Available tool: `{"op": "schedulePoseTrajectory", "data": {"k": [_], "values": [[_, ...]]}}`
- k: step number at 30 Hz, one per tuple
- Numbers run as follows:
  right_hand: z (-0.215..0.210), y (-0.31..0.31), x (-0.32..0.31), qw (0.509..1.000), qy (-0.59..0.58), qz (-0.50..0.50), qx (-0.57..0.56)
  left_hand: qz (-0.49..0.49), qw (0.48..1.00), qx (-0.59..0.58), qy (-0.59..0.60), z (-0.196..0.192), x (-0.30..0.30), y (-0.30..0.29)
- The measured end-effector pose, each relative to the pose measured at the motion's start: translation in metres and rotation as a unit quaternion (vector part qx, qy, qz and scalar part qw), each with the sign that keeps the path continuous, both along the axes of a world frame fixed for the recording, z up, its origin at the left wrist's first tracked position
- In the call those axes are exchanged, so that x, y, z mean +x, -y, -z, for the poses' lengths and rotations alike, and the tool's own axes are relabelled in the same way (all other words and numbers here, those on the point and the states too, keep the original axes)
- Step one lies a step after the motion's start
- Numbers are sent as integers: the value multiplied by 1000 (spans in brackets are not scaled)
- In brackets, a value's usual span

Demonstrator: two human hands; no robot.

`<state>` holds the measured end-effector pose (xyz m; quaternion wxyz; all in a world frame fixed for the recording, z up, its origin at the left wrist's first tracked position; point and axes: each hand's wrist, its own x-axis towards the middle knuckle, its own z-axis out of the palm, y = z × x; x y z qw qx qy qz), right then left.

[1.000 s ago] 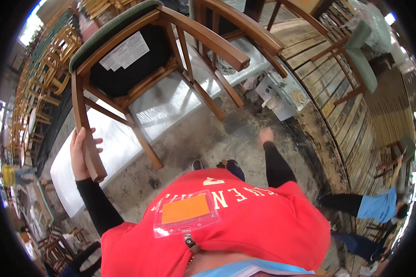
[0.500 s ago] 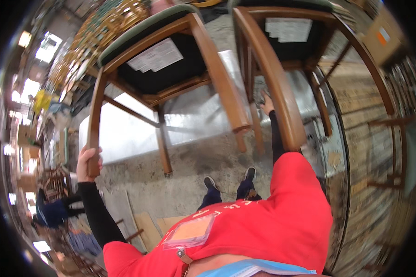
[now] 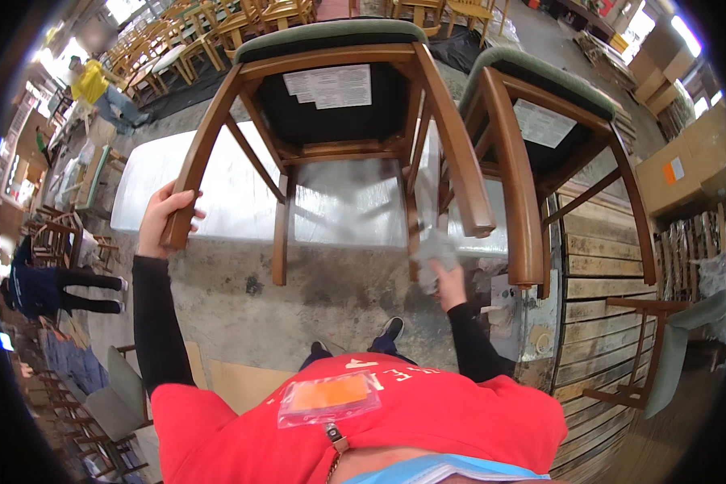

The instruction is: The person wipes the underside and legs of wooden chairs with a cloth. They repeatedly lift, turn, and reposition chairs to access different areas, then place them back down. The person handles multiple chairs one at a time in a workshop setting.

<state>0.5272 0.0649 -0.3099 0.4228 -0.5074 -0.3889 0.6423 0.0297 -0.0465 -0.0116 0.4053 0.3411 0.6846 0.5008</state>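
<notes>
Two wooden chairs with green-grey padded seats are tipped so that their dark undersides face me. My left hand (image 3: 169, 216) is closed around the lower end of the left front leg of the left chair (image 3: 355, 149). My right hand (image 3: 448, 282), low between the two chairs, grips a grey rag (image 3: 436, 256), blurred by motion, beside the left chair's right-hand legs. The right chair (image 3: 518, 177) stands touched by neither hand. Both rest at a long bench (image 3: 157, 198) covered in shiny whitish sheeting. White labels (image 3: 331, 86) are stuck under the seats.
Wooden slats of a pallet (image 3: 597, 290) lie to the right, with cardboard boxes (image 3: 690, 165) behind. Another chair (image 3: 669, 355) lies tipped at the far right. A person in yellow (image 3: 97, 85) and one in dark clothes (image 3: 44, 286) are off left. Rows of chairs (image 3: 278, 12) fill the back.
My right hand has come back from between the chairs toward me, with the grey rag. My left hand stays on the leg. Both chairs appear farther right as the view has turned.
</notes>
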Motion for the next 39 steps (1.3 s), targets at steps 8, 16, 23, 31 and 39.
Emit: {"op": "schedulePoseTrajectory", "data": {"k": [8,16,23,31,39], "values": [[-215,-2,-154,948,-41,-43,312,-51,966,212,-138,26,-4,-24],[-253,36,-345,743,58,-260,614,-116,866,485,-24,36,0,-13],[-253,-192,-428,633,296,-53,713,-74,834,525,-155,22,-1,-36],[-265,-168,-482,704,379,-283,529,-78,922,373,-75,-31,-52,-78],[-277,-94,-436,590,121,-384,700,48,786,489,-375,0,-9,14]]}}
